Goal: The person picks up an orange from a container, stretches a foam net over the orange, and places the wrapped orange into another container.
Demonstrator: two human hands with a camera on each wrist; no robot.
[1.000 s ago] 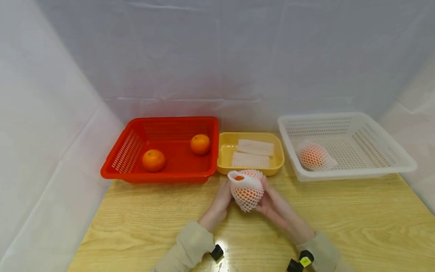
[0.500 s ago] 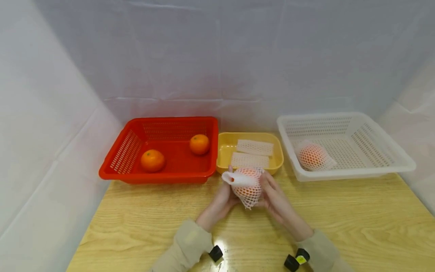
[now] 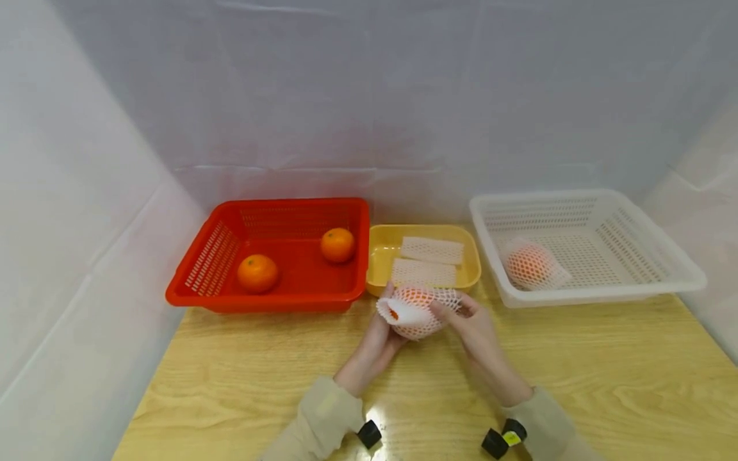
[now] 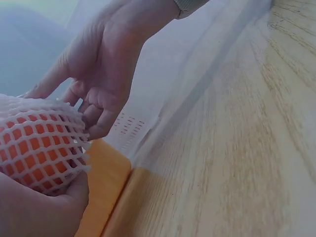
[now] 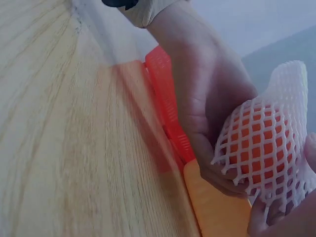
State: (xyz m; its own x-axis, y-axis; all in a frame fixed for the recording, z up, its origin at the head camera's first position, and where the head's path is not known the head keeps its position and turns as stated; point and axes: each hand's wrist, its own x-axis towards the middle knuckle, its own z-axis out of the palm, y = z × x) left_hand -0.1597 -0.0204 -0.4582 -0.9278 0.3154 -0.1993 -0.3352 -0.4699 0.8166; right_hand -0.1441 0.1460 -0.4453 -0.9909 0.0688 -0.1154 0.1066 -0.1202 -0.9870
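Observation:
An orange in a white foam net sleeve [image 3: 419,328] is held up between both hands, in front of the yellow tray. My left hand [image 3: 375,342] cups it from the left and below, its thumb behind the net. With thumb and fingers, my right hand [image 3: 477,333] pinches the net's right end, which is drawn out past the fruit. The sleeve's other end is a rolled opening pointing left, with a bit of orange peel showing inside. In the right wrist view, the orange [image 5: 259,145] shows through the mesh, against the left palm.
At the back left, a red basket [image 3: 277,299] holds two bare oranges [image 3: 257,273]. Two flat foam nets [image 3: 423,272] lie in the yellow tray [image 3: 376,276]. A white basket [image 3: 605,294] at the right contains another netted orange [image 3: 529,266]. White sheeting surrounds the wooden table [image 3: 259,378].
The netted orange has turned, so its rolled opening points left and its pointed end has swung from below to the right. My right hand has shifted from the fruit's side to the net's end.

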